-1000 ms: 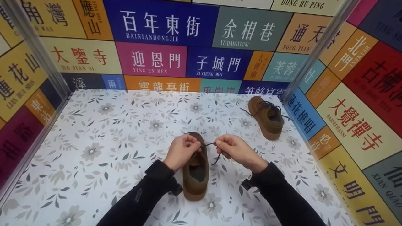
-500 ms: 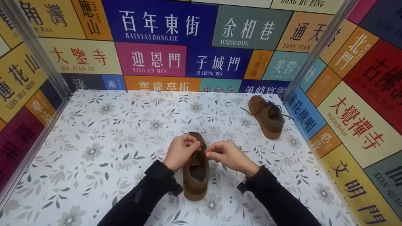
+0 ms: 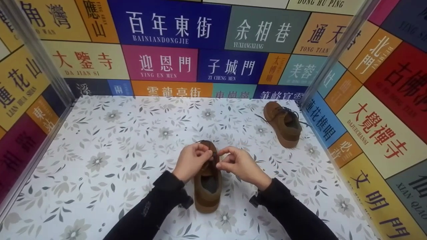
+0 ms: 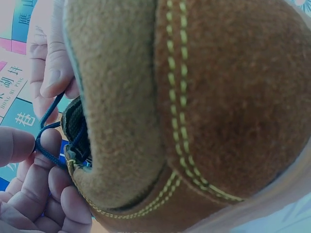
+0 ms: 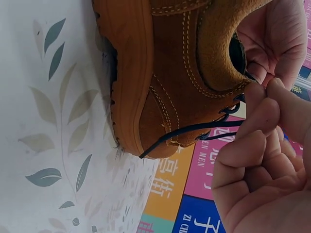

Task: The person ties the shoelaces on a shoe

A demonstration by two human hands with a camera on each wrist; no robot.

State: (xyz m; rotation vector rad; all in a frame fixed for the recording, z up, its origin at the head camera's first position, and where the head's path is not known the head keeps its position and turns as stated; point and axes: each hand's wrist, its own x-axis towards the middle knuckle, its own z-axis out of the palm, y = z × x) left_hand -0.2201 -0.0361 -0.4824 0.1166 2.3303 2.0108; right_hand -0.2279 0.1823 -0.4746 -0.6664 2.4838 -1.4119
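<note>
A brown suede lace-up shoe [image 3: 207, 200] stands on the patterned surface, toe pointing away. Over its lacing, my left hand [image 3: 191, 161] pinches a loop of dark shoelace [image 5: 189, 128] between thumb and index finger. My right hand [image 3: 243, 166] is just to the right of the loop, its fingertips close to the left ones. Seen from the left wrist, a strand of lace runs up under the right thumb [image 4: 53, 80], which holds it against the fingers. One loose lace end hangs along the shoe's side in the right wrist view. Fingers partly hide the lacing.
Another brown shoe [image 3: 283, 125] sits at the back right, its dark laces loose. The white floral surface [image 3: 100, 193] is bounded by sign-printed walls [image 3: 160, 63] at the back and both sides.
My right hand has moved left, from stretching the lace out right of the shoe to close beside the left fingertips. Its finger and thumb have then shifted slightly. The left hand stays nearly still.
</note>
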